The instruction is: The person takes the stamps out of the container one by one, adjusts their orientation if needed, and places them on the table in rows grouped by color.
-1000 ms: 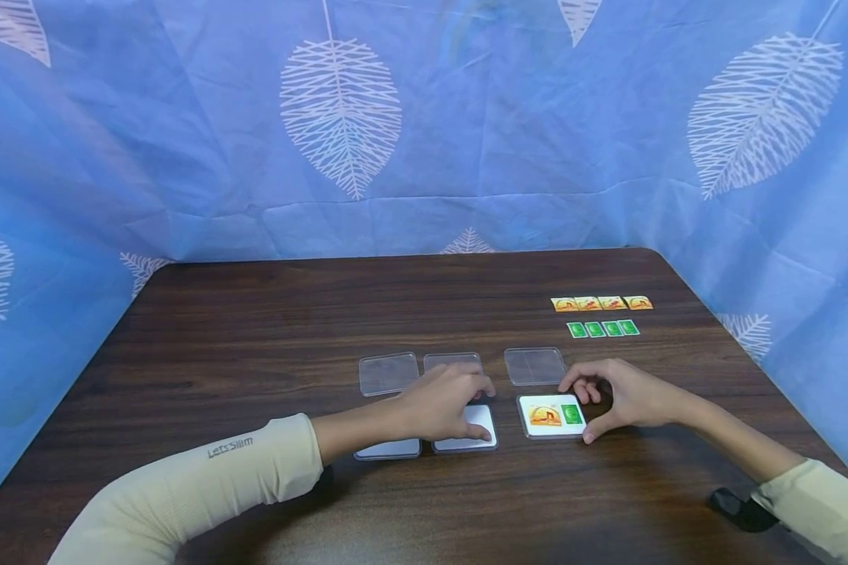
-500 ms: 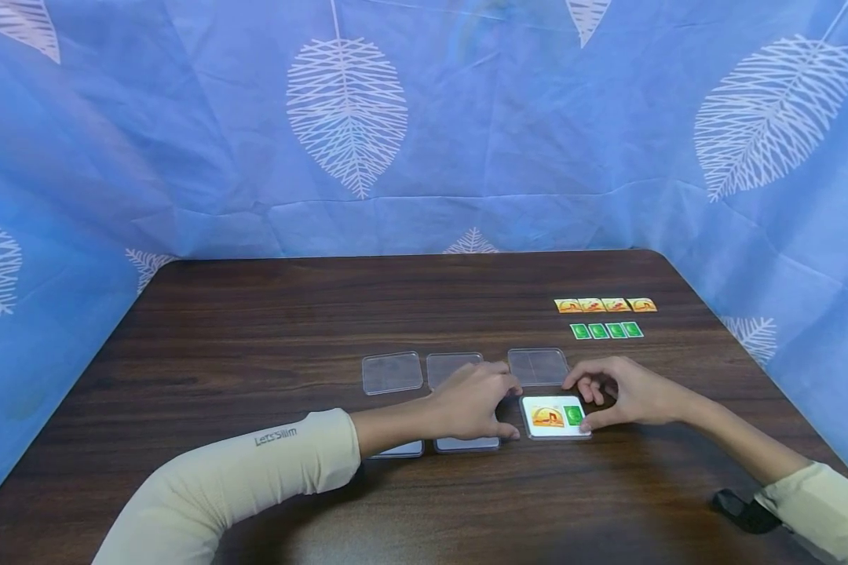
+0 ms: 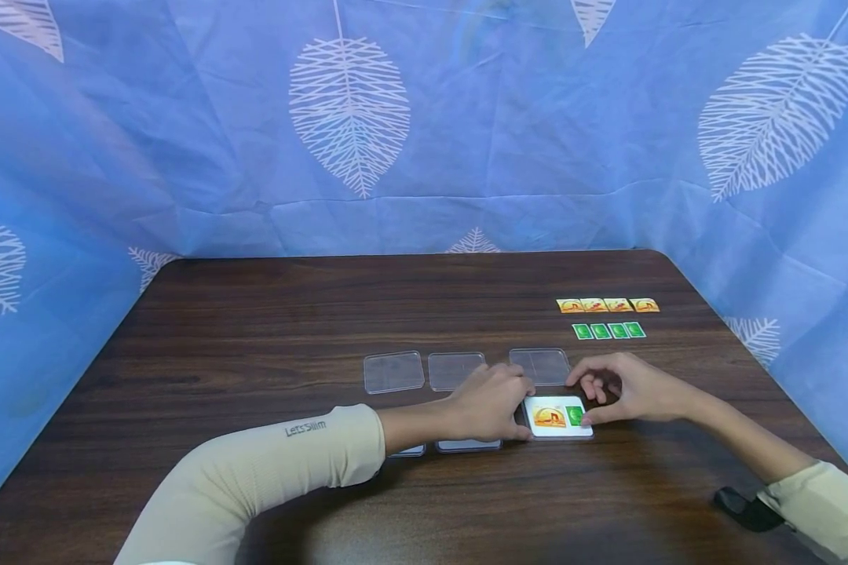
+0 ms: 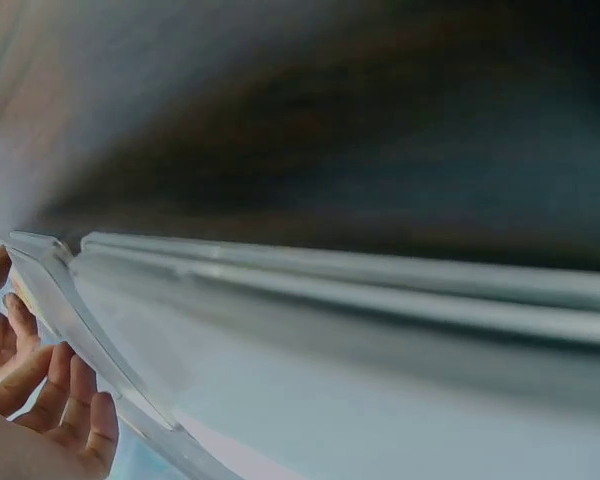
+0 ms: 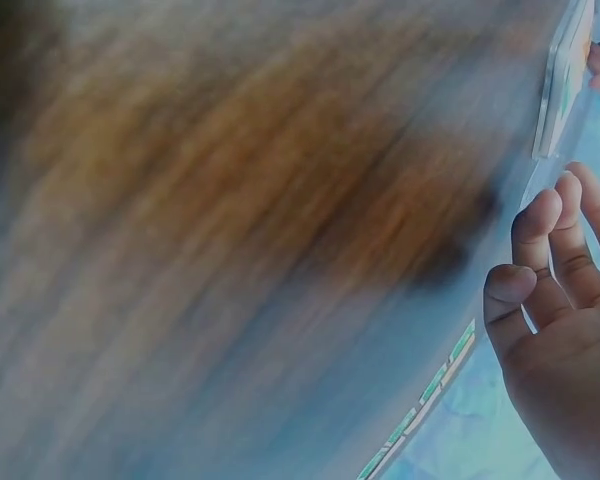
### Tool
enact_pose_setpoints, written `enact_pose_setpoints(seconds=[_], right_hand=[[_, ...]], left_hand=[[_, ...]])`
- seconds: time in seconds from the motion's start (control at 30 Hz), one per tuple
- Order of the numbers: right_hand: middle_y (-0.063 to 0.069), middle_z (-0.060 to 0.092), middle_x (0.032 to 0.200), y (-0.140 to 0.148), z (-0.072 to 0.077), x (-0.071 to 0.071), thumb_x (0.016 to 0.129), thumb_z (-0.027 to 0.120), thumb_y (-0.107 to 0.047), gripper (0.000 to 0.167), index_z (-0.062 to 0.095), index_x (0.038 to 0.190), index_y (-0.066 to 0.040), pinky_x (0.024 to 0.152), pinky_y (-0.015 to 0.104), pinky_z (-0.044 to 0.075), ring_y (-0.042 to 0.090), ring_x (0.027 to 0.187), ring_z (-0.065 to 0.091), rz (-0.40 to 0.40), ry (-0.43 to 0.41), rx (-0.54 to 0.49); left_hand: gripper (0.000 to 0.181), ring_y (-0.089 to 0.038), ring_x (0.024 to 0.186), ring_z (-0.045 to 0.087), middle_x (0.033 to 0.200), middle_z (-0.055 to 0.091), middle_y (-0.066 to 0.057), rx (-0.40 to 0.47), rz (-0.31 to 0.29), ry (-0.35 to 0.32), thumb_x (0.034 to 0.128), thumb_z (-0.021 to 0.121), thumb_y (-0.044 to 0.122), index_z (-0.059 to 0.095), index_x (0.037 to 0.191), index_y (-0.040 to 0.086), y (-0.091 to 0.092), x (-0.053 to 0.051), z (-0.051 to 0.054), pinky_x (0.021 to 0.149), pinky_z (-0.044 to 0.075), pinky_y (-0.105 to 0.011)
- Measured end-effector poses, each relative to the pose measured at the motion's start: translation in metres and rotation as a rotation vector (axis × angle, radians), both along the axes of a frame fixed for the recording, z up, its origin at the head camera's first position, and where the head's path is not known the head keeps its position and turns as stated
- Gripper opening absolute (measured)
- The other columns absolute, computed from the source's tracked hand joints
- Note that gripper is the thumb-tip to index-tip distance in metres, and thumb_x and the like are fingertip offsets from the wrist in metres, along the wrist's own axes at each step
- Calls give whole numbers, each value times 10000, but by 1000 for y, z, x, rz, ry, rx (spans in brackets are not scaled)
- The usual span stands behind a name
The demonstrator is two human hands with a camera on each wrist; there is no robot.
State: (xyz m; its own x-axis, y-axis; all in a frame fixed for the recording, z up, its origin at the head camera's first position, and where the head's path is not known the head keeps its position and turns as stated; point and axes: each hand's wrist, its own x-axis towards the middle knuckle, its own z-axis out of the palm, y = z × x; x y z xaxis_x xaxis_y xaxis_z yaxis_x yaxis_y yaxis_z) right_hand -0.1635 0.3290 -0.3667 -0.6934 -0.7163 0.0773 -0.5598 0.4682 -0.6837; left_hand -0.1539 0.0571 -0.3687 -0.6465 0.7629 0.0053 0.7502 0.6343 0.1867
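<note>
Monitoring the head view, I locate the pictured case (image 3: 558, 418) on the table (image 3: 311, 329) toward four o'clock. Left hand (image 3: 486, 404) flanks its nine-o'clock edge, right hand (image 3: 629, 388) its three-o'clock edge; I cannot tell whether either grips.

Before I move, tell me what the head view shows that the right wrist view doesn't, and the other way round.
Only the head view shows the cream left sleeve with its lettering, the right sleeve, the black item by the right cuff, and the white leaf prints on the cloth behind.

Only the right wrist view looks onto the palm of the right hand close up, with the picture case seen almost edge-on.

Both show the right hand, the picture case, the green cards and the table.
</note>
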Motion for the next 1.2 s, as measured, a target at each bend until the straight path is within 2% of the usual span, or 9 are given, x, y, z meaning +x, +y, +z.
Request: enact_pose_setpoints(seconds=[0.2,0.37,0.63,0.9,1.03,1.2], right_hand=[[-22,561,776,-1,1,0,820,889,-116,354,695,1113,-75,532,244,396,173,634,490,2,11,7],[-21,583,788,-5,3,1,835,877,-112,321,713,1108,-77,537,245,403,174,637,498,2,2,3],[-37,626,861,-15,2,2,850,867,-122,273,744,1094,-109,571,256,413,144,665,494,44,49,9],[-45,603,830,-26,2,1,851,871,-150,234,752,1052,-139,601,244,443,141,687,523,71,86,18],[-73,609,824,-30,3,1,843,879,-166,206,759,1009,-143,592,239,437,127,675,519,65,116,50],[-110,626,841,-34,4,0,831,893,-219,188,757,953,-176,609,240,438,59,702,500,19,118,114]], left_hand=[[515,-93,987,621,1097,685,62,-13,19,20,801,863,540,746,1144,175,6,0,-2,811,464,-291],[485,-76,914,594,985,650,80,-7,22,4,787,870,553,752,1072,178,8,-1,-1,814,455,-300],[461,-68,913,586,978,652,93,7,21,-26,793,868,547,742,1046,182,9,-2,-1,797,420,-289],[433,-74,901,590,979,672,91,13,13,-21,799,865,543,751,1019,188,9,-3,-2,781,419,-286],[416,-77,912,597,957,665,96,9,16,-10,792,868,551,747,978,199,10,-3,-3,794,427,-294],[408,-78,925,598,941,649,105,1,25,-4,784,868,561,735,950,213,10,-2,-3,814,426,-300]])
